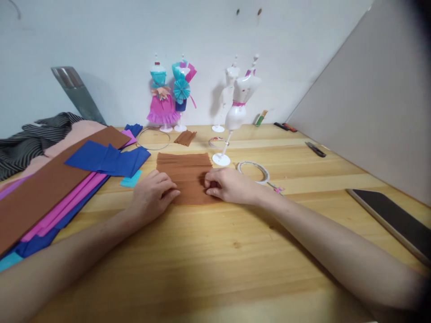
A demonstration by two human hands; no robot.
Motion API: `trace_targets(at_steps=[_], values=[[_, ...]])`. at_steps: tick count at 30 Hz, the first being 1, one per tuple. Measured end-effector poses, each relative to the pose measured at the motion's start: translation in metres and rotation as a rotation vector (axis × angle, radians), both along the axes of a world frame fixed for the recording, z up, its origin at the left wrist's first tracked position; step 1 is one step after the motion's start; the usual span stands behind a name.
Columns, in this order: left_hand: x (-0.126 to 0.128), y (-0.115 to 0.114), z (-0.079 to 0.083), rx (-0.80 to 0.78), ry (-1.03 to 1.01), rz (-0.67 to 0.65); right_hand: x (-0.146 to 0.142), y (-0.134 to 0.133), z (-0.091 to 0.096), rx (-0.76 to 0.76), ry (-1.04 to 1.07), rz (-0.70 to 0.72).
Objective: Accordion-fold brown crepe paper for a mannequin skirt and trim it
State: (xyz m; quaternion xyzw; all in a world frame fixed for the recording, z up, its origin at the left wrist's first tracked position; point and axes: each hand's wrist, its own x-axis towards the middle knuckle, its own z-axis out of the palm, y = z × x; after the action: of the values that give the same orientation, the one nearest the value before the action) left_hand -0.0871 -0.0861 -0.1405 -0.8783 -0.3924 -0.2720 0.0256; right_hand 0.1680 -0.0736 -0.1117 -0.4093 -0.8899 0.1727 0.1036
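Observation:
A piece of brown crepe paper [188, 172] lies on the wooden table in front of me, with creases running across it. My left hand [153, 193] is closed at its left edge, thumb and curled fingers pinching the paper near the lower corner. On the opposite side, my right hand [225, 185] is closed too, its thumb and forefinger pressed together on the right part of the sheet. Just behind my right hand stands a white mini dress form [237, 103] with a pink band at its waist. A smaller brown scrap [185, 137] lies beyond the sheet.
Layered crepe paper strips [60, 175] and a blue piece [107, 159] cover the left side. Two dressed forms [164, 103] stand by the wall. A tape roll [253, 172], small scissors [276, 189], a cutter knife [315, 149] and a phone [393, 215] lie at right.

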Motion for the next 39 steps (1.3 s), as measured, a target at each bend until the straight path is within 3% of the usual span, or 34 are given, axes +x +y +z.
trace_targets(at_steps=[9, 16, 27, 39], values=[[-0.0004, 0.0008, -0.0017, -0.098, 0.052, -0.124, 0.0073, 0.0020, 0.0016, -0.082, -0.026, 0.133], [-0.0018, 0.0026, -0.0012, -0.071, 0.088, -0.190, 0.0080, 0.0028, 0.0014, -0.073, -0.033, 0.175], [0.0012, 0.0030, 0.0004, -0.139, 0.045, -0.145, 0.0043, -0.0051, 0.0082, -0.023, -0.081, 0.190], [-0.0008, 0.0062, -0.0021, -0.229, -0.065, -0.089, 0.0043, -0.0034, 0.0056, -0.008, -0.090, 0.093]])
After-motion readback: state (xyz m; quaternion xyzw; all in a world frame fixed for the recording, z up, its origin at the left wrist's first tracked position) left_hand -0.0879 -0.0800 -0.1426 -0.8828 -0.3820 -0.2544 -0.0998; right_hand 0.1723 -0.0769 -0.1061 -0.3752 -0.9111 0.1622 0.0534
